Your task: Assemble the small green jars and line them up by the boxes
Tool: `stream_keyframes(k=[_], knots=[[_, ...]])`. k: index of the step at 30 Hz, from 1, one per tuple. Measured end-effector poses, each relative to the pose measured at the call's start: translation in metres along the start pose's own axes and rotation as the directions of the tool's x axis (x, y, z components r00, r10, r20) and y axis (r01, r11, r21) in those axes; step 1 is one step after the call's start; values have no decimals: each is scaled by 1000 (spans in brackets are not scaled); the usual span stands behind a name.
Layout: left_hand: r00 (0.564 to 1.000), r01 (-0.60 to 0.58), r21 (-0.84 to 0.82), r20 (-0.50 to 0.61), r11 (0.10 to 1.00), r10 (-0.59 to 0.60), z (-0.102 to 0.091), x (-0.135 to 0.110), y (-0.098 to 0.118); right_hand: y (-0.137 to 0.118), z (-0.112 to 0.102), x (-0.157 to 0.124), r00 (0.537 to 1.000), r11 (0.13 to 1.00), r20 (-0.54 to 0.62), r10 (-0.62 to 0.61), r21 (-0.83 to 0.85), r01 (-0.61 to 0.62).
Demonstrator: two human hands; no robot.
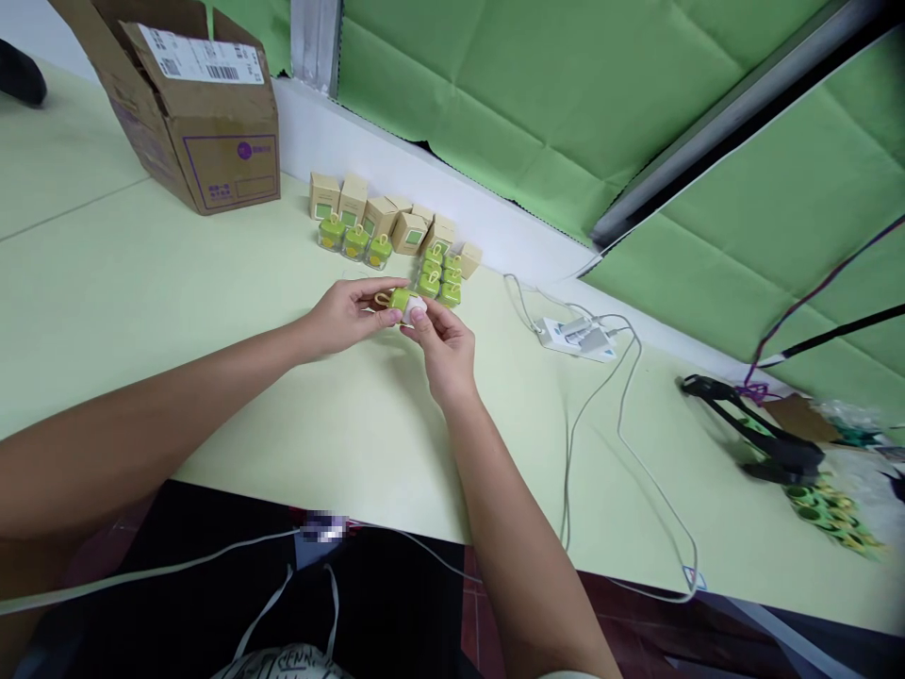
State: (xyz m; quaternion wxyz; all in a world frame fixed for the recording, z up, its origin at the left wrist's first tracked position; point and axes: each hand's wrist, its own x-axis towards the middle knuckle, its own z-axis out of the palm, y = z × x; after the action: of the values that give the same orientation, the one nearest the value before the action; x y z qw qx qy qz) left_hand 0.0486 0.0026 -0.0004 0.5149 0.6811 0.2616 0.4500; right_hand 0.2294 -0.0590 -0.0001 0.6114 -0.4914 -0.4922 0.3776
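Observation:
Between my two hands, above the table, is a small jar with a green lid (400,300) and a yellow loop on top, tipped on its side with the loop toward the left. My left hand (350,316) pinches it at the lid end. On the jar's other end, which looks white, the fingers of my right hand (445,347) are closed. Just beyond my hands, a row of similar green-lidded jars (354,242) stands on the table, with a tighter cluster of them (439,275) to the right.
Small brown cardboard boxes (380,217) line up behind the jars. A large open carton (226,156) stands at the back left. To the right lie a white power strip (576,338) with trailing cables, a black stand (760,434) and a pile of green-yellow pieces (830,514).

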Motion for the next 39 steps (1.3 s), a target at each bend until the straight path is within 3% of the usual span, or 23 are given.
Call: stream_keyframes(k=[6, 12, 20, 32, 37, 39], knots=[[998, 55, -70, -8, 996, -56, 1, -1, 1, -6, 1, -2, 995, 995, 24, -100, -18, 100], [992, 126, -200, 15, 972, -126, 5, -4, 0, -8, 2, -4, 995, 992, 13, -104, -68, 104], [993, 112, -211, -16, 971, -118, 8, -6, 3, -5, 4, -6, 990, 987, 4, -141, -76, 141], [994, 106, -223, 8, 969, -106, 8, -5, 8, -8, 7, -8, 993, 992, -45, -105, -76, 101], [995, 98, -236, -3, 967, -102, 6, -2, 8, 3, -2, 3, 997, 998, -68, -44, -48, 41], [995, 91, -247, -16, 965, -98, 4, -1, 8, 6, -8, 7, 991, 997, -128, -38, -77, 28]])
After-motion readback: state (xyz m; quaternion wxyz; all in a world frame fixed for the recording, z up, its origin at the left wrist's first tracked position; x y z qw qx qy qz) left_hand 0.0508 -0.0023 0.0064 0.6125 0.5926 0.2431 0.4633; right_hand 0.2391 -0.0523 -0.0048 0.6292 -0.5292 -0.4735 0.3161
